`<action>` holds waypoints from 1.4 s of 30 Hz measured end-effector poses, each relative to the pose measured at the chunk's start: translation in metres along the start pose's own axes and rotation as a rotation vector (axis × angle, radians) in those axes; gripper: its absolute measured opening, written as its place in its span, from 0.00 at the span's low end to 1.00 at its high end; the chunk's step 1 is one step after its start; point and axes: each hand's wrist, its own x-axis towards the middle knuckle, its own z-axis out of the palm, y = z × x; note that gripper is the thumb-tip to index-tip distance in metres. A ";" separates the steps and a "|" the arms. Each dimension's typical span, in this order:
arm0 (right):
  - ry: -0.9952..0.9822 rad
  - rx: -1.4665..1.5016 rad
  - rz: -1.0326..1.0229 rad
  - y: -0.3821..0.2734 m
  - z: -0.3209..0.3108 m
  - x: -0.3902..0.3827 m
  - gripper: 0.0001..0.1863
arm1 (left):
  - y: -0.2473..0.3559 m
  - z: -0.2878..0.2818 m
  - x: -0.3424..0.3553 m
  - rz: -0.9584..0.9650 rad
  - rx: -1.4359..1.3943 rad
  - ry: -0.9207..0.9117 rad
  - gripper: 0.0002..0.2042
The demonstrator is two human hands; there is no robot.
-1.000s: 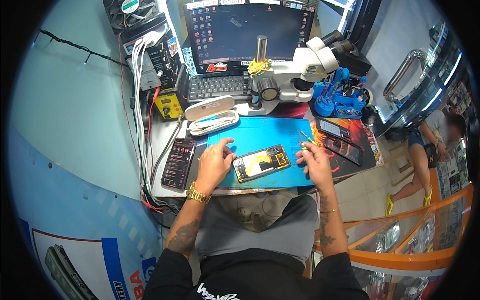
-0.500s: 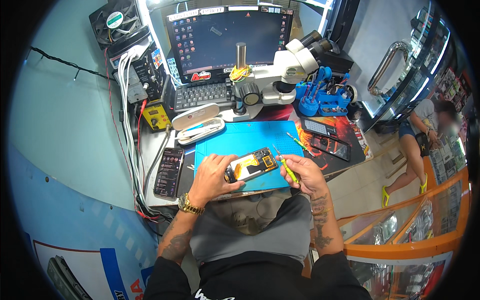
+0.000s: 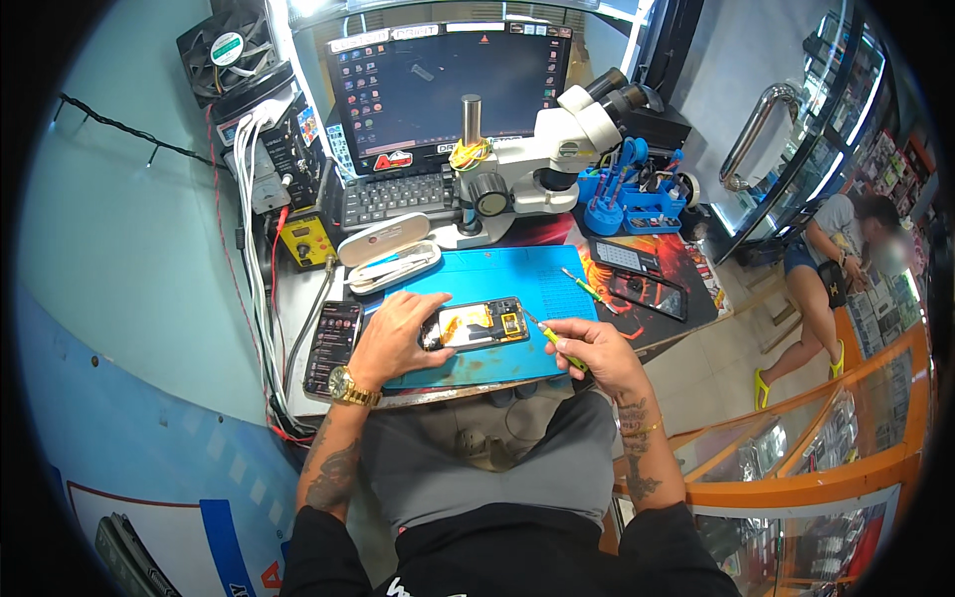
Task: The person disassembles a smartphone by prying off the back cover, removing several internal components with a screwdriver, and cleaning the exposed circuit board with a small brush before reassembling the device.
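Head view shows the left hand (image 3: pixel 393 338) holding an opened black phone with yellow and gold parts inside (image 3: pixel 475 325) flat on the blue rubber mat (image 3: pixel 517 274) on the table. Its back is already off. The right hand (image 3: pixel 595 348) pinches a thin green screwdriver (image 3: pixel 547 334) at the phone's edge. Farther off stands a white microscope (image 3: pixel 542 159).

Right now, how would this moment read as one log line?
left hand: steadies opened phone | right hand: holds green-handled screwdriver, tip at phone edge | on blue mat

Cluttered workbench (image 3: pixel 298 298), blue mat (image 3: pixel 497 274), microscope (image 3: pixel 542 159)
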 end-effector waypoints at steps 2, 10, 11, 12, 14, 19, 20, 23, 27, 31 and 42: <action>-0.009 0.001 0.001 -0.001 0.005 0.000 0.20 | 0.005 0.011 0.001 0.121 -0.017 0.133 0.22; -0.061 0.007 0.016 -0.006 0.034 0.001 0.20 | 0.057 0.035 0.012 0.294 0.033 0.340 0.14; -0.049 -0.012 0.023 -0.007 0.035 -0.002 0.20 | 0.057 0.036 0.010 0.298 0.024 0.322 0.14; -0.049 -0.011 0.026 -0.009 0.038 -0.004 0.20 | 0.054 0.035 0.007 0.297 0.025 0.303 0.14; -0.051 -0.003 0.027 -0.012 0.038 -0.006 0.20 | 0.053 0.034 0.004 0.340 0.044 0.256 0.15; -0.112 0.069 0.091 -0.009 0.032 -0.003 0.18 | 0.051 0.020 0.006 0.496 0.193 0.174 0.14; -0.129 0.084 0.112 -0.011 0.033 -0.002 0.18 | 0.051 0.017 0.005 0.526 0.229 0.153 0.14; -0.168 0.137 0.151 -0.015 0.035 0.001 0.16 | 0.049 0.002 0.006 0.511 0.252 0.154 0.09; 0.045 0.077 0.020 -0.016 0.033 0.000 0.09 | 0.006 -0.045 0.040 0.318 0.450 0.515 0.07; 0.140 -0.090 -0.097 -0.013 0.018 -0.008 0.08 | -0.050 -0.117 0.082 -0.032 0.875 0.580 0.06; 0.351 -0.808 -0.426 -0.068 0.010 0.001 0.10 | -0.108 -0.131 0.116 -0.170 1.248 0.304 0.08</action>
